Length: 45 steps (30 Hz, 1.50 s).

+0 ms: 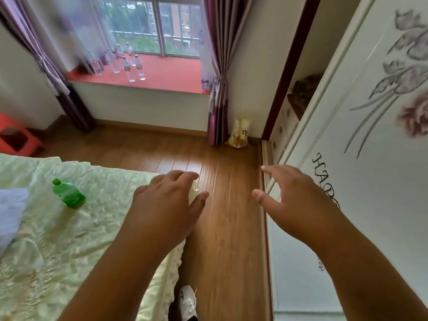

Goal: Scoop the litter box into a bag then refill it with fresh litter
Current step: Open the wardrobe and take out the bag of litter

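- Two bare arms are reaching forward over the floor (pixel 222 205), between a bed (pixel 69 239) on the left and a wardrobe door (pixel 361 140) on the right.
- One white shoe (pixel 188 302) is showing at the bottom edge, beside the bed.
- Left hand (pixel 166 205) is hanging released, fingers spread, grasping nothing, above the bed's corner.
- Right hand (pixel 298 195) is also hanging released, fingers loosely spread, near the wardrobe door's edge.
- Green bottle (pixel 68 193) is lying tilted on the bed.
- Red stool (pixel 16 135) is standing at the far left.
- Yellow bag (pixel 239 133) is standing in the far corner, just beside the curtain (pixel 220 66); its label is too blurred to read.
- Clear bottles (pixel 129 63) are standing on the red sill (pixel 171 75).
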Motion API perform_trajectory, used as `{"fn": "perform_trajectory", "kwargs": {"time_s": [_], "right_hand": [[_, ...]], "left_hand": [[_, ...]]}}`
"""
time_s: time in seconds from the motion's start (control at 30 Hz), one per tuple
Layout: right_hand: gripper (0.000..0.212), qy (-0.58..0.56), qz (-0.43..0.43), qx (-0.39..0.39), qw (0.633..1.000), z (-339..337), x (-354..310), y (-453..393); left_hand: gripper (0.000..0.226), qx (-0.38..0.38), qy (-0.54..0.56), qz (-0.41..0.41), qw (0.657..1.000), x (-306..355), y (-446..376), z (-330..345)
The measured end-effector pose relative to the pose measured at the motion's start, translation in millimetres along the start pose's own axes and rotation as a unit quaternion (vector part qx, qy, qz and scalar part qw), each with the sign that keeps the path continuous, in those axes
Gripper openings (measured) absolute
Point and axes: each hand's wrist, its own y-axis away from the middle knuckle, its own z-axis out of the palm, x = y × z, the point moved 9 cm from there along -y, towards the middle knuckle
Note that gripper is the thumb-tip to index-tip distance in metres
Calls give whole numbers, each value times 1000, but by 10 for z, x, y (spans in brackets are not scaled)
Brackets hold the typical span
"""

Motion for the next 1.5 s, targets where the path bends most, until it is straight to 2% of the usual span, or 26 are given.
{"fn": "perform_trajectory", "kwargs": {"time_s": [0.27,0.43,0.73,1.0,1.17,1.4,1.5], "right_hand": [[59,9,44,40,998,-212,-253,-1084],[59,10,72,30,997,-243,-253,-1555],[60,-14,75,41,996,-414,31,-2799],[64,-25,29,9,999,-591,384,-4379],[65,-7,-1,-3,1000,-762,566,-5232],[65,1,17,-31,999,-795,839,-6192],[65,1,44,-21,999,-859,1011,-6647]], "left_hand": [[56,3,-1,71,997,-160,-1367,-313],[58,-15,0,91,996,-227,-1976,-395],[59,-24,-18,79,996,-171,-3167,-344],[55,-6,-32,57,998,193,-4463,-464],[55,6,-15,12,1000,273,-5194,-404],[56,-11,-4,7,1000,355,-6203,-166],[56,-20,4,27,999,439,-6792,-106]]}}
